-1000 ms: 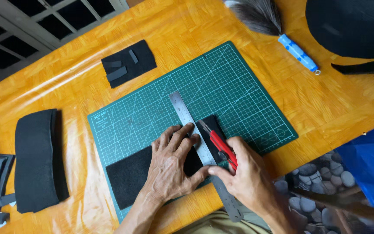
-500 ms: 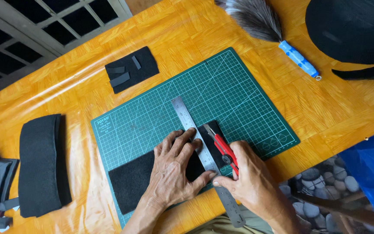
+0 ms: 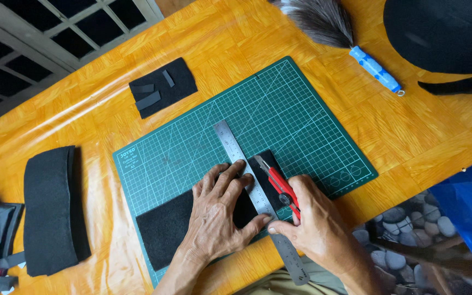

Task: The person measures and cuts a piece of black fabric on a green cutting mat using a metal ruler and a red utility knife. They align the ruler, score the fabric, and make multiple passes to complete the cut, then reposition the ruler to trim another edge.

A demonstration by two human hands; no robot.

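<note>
Black felt (image 3: 162, 229), one long strip, lies on the near half of the one green mat (image 3: 279, 109), running left to right. One steel ruler (image 3: 247, 180) crosses it at a slant, its near end overhanging the mat and the table edge.

Left hand (image 3: 214, 221): palm down, fingers spread flat, pressing on the felt and the ruler's left edge; thumb reaches across toward the ruler. It grasps nothing, only bears down.

Right hand (image 3: 315, 226): fingers closed around one red knife (image 3: 279, 186), tip pointing away from the person. The knife lies along the ruler's right edge, over the felt's right end. The blade's contact with the felt cannot be made out.

Table (image 3: 422, 142): orange, glossy, parquet pattern.

Other items, all well apart from the hands:
- One black felt square (image 3: 178, 76) beyond the mat's far left corner, with three small dark strips (image 3: 151, 95) lying on it.
- One thick black pad (image 3: 47, 210) left of the mat.
- One duster (image 3: 323, 19), grey feathers and blue handle, beyond the mat's far right.
- One large black piece (image 3: 443, 33) at the far right corner.
- One blue sheet (image 3: 471, 207) at the right, off the table.
</note>
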